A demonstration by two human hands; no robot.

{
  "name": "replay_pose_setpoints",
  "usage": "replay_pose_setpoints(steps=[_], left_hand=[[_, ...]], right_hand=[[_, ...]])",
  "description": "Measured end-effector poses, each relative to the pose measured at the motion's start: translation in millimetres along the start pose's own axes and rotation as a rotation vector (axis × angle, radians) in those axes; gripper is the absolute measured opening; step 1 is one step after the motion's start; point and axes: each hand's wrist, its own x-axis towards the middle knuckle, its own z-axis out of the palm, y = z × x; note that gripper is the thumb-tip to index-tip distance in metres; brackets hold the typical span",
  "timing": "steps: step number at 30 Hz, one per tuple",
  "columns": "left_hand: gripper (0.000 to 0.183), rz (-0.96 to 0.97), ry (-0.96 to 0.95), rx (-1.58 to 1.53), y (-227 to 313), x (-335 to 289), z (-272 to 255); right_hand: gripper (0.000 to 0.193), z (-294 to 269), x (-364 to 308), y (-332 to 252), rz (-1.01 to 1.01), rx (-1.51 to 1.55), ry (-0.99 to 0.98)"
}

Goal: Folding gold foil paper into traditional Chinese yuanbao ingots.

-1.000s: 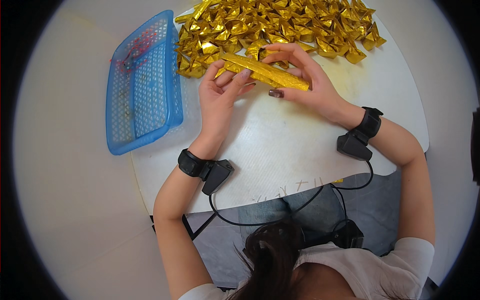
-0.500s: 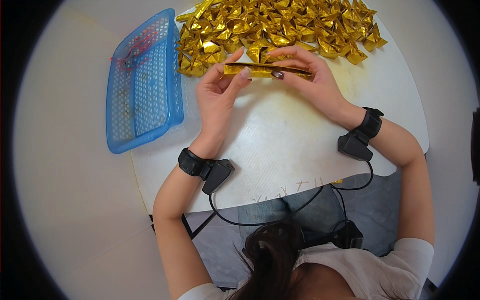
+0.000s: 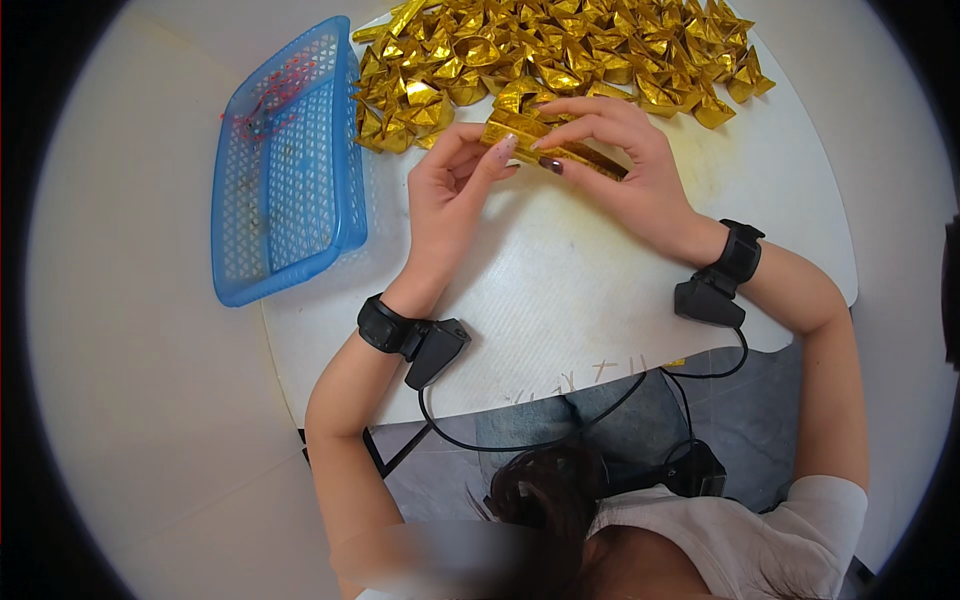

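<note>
Clock positions are read from the gold foil strip, 12 being the far side of the desk (image 3: 560,290).

Gold foil strip (image 3: 522,127): one, long and folded; held above the desk, short of the pile, between both hands, sloping from 10 toward 4.

Left hand (image 3: 447,195): one, at 8; thumb and forefinger pinched narrow on the strip's left end, the remaining fingers curled behind.

Right hand (image 3: 640,170): one, at 3 to 4; fingers arched, moderately spread over the strip's right part, the thumb tip on its near side.

Folded gold foil pieces (image 3: 590,60): one pile, at 12; overlapping, too many to count.

Loose long gold piece (image 3: 405,18): at least one, at 10, on the pile's edge.

Blue basket (image 3: 352,220): one, at 9, perforated, tilted; red strands (image 3: 285,90) inside, number unclear.

Black wrist devices (image 3: 435,352): two, one per wrist, at 7 and 4, with black cables (image 3: 520,449).
</note>
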Motion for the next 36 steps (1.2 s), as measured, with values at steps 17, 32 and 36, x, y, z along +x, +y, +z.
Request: replay_pose_setpoints(steps=[17,32,36], left_hand=[[0.021,0.01,-0.121,0.052,2.2,-5.3,5.2],[0.015,0.037,0.017,-0.017,5.8,-6.8,3.1],[0.013,0.046,0.036,-0.02,6.7,-7.2,3.2]], right_hand=[[0.021,3.6,2.8,1.2,0.087,0.131,0.035],[0.02,4.9,-0.4,-0.4,0.184,0.241,0.161],[0.021,5.8,-1.7,-0.2,0.211,0.25,0.158]])
